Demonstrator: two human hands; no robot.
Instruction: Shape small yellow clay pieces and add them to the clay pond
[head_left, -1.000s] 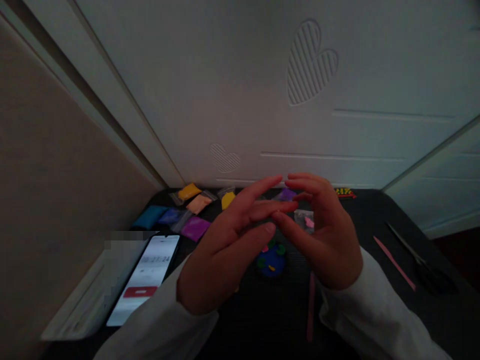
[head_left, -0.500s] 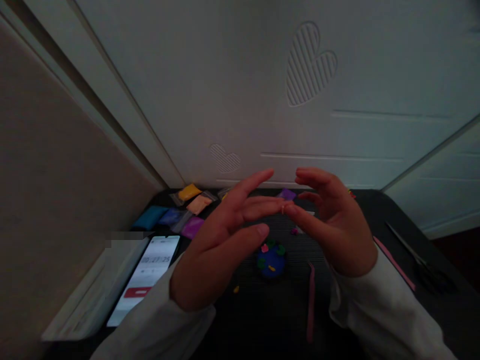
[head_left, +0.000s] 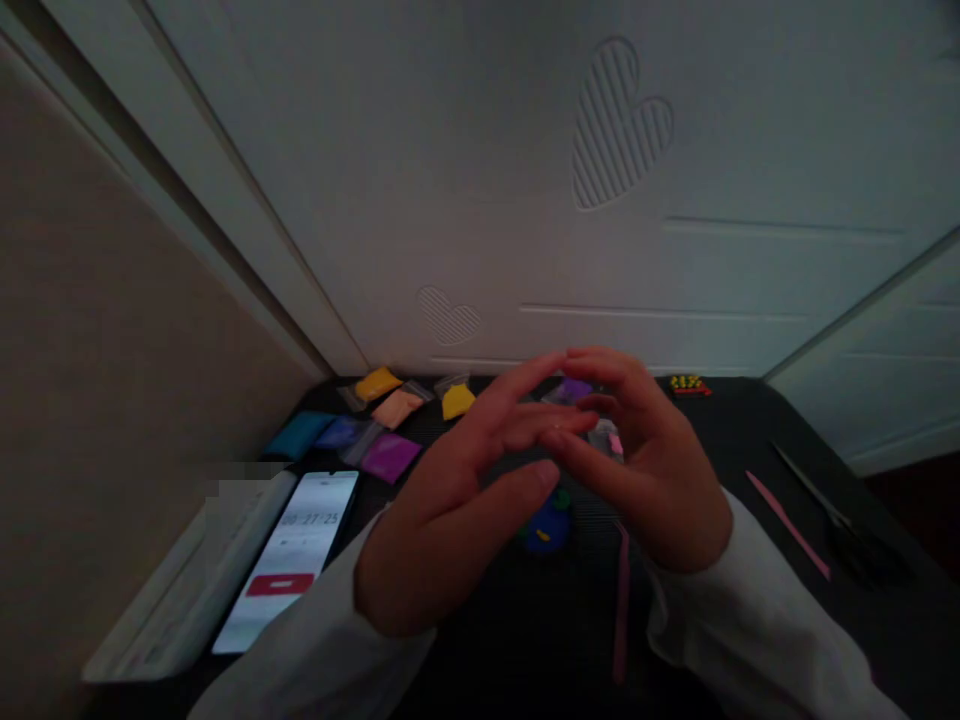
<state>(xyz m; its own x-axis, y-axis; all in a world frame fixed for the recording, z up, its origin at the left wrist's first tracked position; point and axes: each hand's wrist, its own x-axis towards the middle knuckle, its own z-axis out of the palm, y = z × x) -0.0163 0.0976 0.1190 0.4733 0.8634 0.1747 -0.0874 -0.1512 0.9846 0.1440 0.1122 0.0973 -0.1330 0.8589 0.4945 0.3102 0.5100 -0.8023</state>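
Note:
Both hands are raised over the dark table, their fingertips meeting. My left hand [head_left: 457, 510] has its fingers stretched out and its thumb apart. Across its fingertips close the thumb and curled fingers of my right hand [head_left: 645, 460]. A tiny pale bit [head_left: 557, 428] shows at the right thumb tip, against a left finger; its kind is too small to make out. Below the hands lies a round blue clay piece [head_left: 551, 530] with green pads and a small yellow shape on it, partly hidden by my left thumb. A pink modelling tool [head_left: 622, 605] lies beside it.
Bags of coloured clay, yellow [head_left: 457, 402], peach [head_left: 397, 408], purple [head_left: 391, 456] and blue [head_left: 343, 432], lie at the back left. A phone [head_left: 289, 560] shows a timer. Another pink tool [head_left: 787, 525] and scissors [head_left: 836, 515] lie right. A red-and-yellow item [head_left: 688, 386] sits at the back.
My right hand has moved left and slightly down, closing in over the left fingertips. My left hand has shifted a little right, covering part of the blue clay piece.

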